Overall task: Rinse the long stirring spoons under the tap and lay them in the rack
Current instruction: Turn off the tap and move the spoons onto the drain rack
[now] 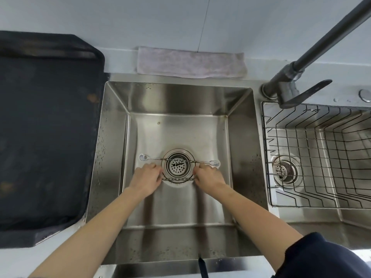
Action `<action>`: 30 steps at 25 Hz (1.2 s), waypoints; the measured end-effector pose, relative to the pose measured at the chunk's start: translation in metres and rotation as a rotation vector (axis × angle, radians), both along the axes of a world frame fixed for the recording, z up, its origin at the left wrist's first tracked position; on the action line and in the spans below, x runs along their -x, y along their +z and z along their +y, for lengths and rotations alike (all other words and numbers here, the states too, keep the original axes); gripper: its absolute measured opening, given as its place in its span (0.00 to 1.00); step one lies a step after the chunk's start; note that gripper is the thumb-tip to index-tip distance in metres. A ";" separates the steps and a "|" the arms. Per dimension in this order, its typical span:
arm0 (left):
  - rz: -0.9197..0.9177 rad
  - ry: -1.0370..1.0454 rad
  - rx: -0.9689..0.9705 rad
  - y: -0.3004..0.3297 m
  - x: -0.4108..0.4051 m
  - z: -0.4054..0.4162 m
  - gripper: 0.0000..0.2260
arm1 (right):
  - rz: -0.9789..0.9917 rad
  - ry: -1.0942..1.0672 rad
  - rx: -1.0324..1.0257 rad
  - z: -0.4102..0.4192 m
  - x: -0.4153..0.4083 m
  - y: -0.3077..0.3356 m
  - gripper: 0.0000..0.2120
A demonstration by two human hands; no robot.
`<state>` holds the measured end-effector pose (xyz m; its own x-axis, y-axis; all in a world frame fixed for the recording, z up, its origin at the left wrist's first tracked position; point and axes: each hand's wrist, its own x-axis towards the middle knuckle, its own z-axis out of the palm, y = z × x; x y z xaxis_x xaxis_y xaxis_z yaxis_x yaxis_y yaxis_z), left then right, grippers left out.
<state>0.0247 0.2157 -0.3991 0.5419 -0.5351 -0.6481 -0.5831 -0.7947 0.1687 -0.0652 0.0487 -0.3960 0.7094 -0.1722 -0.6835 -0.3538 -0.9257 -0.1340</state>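
One long twisted-handle stirring spoon [152, 159] lies flat across the drain [178, 165] on the floor of the left steel sink [178, 101], its bowl at the left and a small fork tip at the right. A second twisted spoon [177, 179] lies nearer to me, and both its ends are under my hands. My left hand [147, 178] is closed over its left end and my right hand [209, 176] over its right end. The wire rack [313, 137] sits in the right sink basin. The dark tap [297, 91] stands between the basins, and no water is running.
A dark tray [46, 127] covers the counter left of the sink. A folded pale cloth [190, 62] lies behind the sink against the wall. A second drain [285, 170] shows under the rack. A small round button [365, 95] is at the far right.
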 end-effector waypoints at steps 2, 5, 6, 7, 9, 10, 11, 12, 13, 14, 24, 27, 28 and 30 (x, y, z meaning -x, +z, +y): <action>-0.012 -0.051 -0.032 -0.006 0.004 0.003 0.13 | -0.001 0.005 0.003 0.002 0.001 -0.007 0.15; -0.053 -0.067 -0.060 -0.015 0.013 0.007 0.14 | -0.020 0.022 0.018 0.004 0.002 -0.015 0.15; -0.077 -0.059 -0.060 -0.016 0.015 0.008 0.14 | -0.029 0.029 0.027 0.004 0.003 -0.017 0.15; -0.098 -0.049 -0.060 -0.019 0.016 0.009 0.14 | -0.033 0.035 0.032 0.005 0.003 -0.018 0.16; -0.130 -0.045 -0.068 -0.024 0.018 0.010 0.14 | -0.038 0.059 0.037 0.006 0.004 -0.022 0.16; -0.147 -0.067 -0.076 -0.025 0.018 0.009 0.14 | -0.039 0.075 0.037 0.006 0.004 -0.023 0.17; -0.163 -0.101 -0.084 -0.027 0.017 0.008 0.14 | -0.040 0.092 0.034 0.007 0.004 -0.024 0.17; -0.175 -0.131 -0.086 -0.028 0.017 0.007 0.13 | -0.039 0.107 0.031 0.007 0.003 -0.025 0.17; -0.180 -0.146 -0.084 -0.029 0.016 0.006 0.13 | -0.038 0.118 0.027 0.007 0.002 -0.025 0.17; -0.182 -0.148 -0.082 -0.030 0.015 0.006 0.13 | -0.039 0.123 0.024 0.007 0.002 -0.025 0.17; -0.269 -0.090 0.029 0.005 0.001 0.007 0.11 | -0.248 0.113 0.053 0.002 -0.001 0.004 0.14; -0.326 -0.087 0.082 0.025 0.001 0.006 0.09 | -0.317 0.102 0.079 -0.003 0.002 0.023 0.14; -0.344 -0.085 0.105 0.031 0.002 0.006 0.09 | -0.346 0.098 0.081 -0.004 0.003 0.030 0.14; -0.393 -0.092 0.144 0.045 0.003 0.006 0.08 | -0.409 0.100 0.082 -0.008 0.007 0.048 0.14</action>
